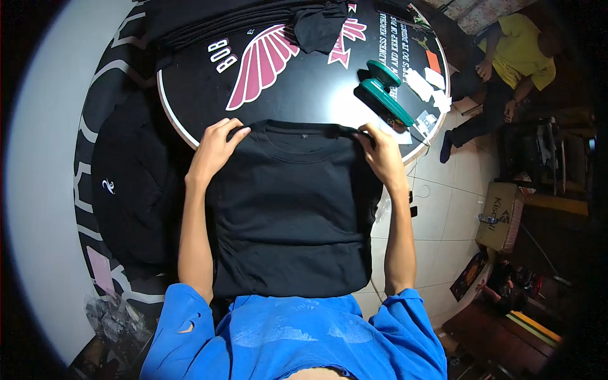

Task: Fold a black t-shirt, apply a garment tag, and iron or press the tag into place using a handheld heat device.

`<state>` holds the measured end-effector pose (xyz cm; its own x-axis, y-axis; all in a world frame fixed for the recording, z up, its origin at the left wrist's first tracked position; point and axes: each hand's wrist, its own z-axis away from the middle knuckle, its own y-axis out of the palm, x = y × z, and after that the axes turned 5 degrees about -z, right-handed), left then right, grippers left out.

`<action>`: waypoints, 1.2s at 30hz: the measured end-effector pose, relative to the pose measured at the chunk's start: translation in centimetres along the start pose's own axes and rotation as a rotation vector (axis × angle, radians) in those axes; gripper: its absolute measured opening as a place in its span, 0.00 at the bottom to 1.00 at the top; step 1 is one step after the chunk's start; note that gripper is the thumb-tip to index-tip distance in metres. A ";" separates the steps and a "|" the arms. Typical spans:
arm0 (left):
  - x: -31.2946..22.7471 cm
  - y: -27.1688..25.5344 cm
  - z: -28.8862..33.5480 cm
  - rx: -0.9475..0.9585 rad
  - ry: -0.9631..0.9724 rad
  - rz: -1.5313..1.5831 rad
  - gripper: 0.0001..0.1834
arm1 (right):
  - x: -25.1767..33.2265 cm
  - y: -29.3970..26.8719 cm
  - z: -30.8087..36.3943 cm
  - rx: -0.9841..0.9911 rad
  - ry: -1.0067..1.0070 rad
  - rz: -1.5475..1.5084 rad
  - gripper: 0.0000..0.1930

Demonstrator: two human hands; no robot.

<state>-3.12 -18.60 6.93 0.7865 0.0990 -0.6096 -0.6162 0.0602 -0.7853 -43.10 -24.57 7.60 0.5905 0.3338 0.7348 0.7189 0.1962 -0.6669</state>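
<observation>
The person's left hand (pixel 220 144) and right hand (pixel 382 157) pinch a black shirt (pixel 291 202) at its shoulders, its collar up by the round table (pixel 193 95). Over there lie a green tool (pixel 387 103) and dark cloths (pixel 215 28); off to the right, someone in yellow (pixel 518 54) sits near a box (pixel 499 218).

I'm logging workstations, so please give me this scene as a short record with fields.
Left hand: pinches black T-shirt at its upper left
Right hand: pinches its upper right
T-shirt position: collar at far end, crease across lower part
Table: round, black, printed, pale rim
On table: green tool, right side; dark cloth pile, far side
Beyond: person in yellow, upper right; cardboard box, right
</observation>
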 end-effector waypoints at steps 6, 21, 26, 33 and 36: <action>-0.3 3.8 0.6 -0.371 0.202 -0.218 0.11 | 0.2 5.2 0.7 -0.358 0.010 0.458 0.12; -2.1 3.0 1.2 -0.260 0.449 -0.107 0.15 | 1.6 4.6 0.9 -0.137 -0.173 0.247 0.15; -2.9 0.5 6.2 -0.372 0.720 -0.074 0.10 | 3.1 1.8 4.9 -0.169 -0.478 0.036 0.15; -4.3 -0.9 11.9 -0.518 0.686 -0.111 0.09 | 5.4 2.3 10.7 -0.399 -0.676 0.341 0.18; -5.1 -1.5 12.4 -0.558 0.635 -0.164 0.10 | 5.2 2.5 10.7 -0.476 -0.630 0.265 0.23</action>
<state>-6.72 -6.91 12.55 0.8404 -0.4524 -0.2984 -0.5135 -0.4885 -0.7055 -42.15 -12.45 8.48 0.5479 0.7953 0.2593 0.7468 -0.3253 -0.5801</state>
